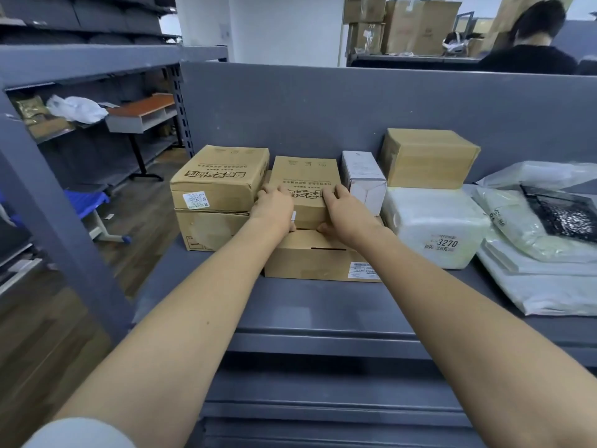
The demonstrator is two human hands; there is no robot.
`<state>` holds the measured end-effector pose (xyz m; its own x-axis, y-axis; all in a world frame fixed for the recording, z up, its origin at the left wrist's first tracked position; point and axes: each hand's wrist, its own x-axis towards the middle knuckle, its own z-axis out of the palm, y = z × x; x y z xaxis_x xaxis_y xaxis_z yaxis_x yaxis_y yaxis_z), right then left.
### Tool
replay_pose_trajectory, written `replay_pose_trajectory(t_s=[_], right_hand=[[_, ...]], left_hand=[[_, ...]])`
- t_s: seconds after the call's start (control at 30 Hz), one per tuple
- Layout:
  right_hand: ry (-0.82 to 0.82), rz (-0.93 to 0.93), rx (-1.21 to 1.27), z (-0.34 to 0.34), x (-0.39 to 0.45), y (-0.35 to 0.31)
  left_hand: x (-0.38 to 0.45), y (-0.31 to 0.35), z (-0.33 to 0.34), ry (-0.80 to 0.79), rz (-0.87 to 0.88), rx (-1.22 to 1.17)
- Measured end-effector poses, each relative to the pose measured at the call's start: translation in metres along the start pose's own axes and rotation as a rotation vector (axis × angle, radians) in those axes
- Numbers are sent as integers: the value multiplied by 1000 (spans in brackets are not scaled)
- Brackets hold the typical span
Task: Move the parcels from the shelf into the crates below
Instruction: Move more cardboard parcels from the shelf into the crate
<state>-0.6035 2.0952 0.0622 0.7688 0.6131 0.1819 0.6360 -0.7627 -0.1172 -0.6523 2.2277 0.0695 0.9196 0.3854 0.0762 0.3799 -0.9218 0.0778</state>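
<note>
The top box (303, 185) sits on the shelf (323, 305), stacked on a flat box (319, 260) at the centre of the row. The left hand (274, 208) and right hand (342, 208) grip its near end: fingers curl over the top face and thumbs tuck under the front lower edge.

Handling: corrugated card, stiff, with dry faces that should not slip. It is small, so probably light, though contents are unknown. The near edge looks slightly crushed; hold at the corners, where the card is strongest, and support the underside when lifting.

Surroundings:
- A left stack (219, 195) of two boxes stands just beside the top box, almost touching it.
- A white carton (363, 182) stands just beside it on the right.
- Farther right: a brown box (429, 156) on a foam block (433, 227), then soft poly bags (536, 253).
- The grey back panel (323, 108) closes off the rear.

Clearance on both sides is tight. Draw the box straight up or toward the body to avoid dragging its neighbours. The crates are not in view.
</note>
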Motion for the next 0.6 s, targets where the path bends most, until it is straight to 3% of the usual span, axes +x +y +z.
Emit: replay_pose_trajectory(t_s=[0.13,0.27,0.47,0.6], right_hand=[[32,7,11,0,-9,1],[116,-7,70,-9,-32,-3],[313,-44,193,-14,-97,-13],[453,-79,237,6,-145,-17]], left_hand=[[-14,3,-5,46,3,-24],[-49,3,-10,207,46,-57],[-125,-1,-9,433,130,-376],[-175,-7,-4,450,112,-665]])
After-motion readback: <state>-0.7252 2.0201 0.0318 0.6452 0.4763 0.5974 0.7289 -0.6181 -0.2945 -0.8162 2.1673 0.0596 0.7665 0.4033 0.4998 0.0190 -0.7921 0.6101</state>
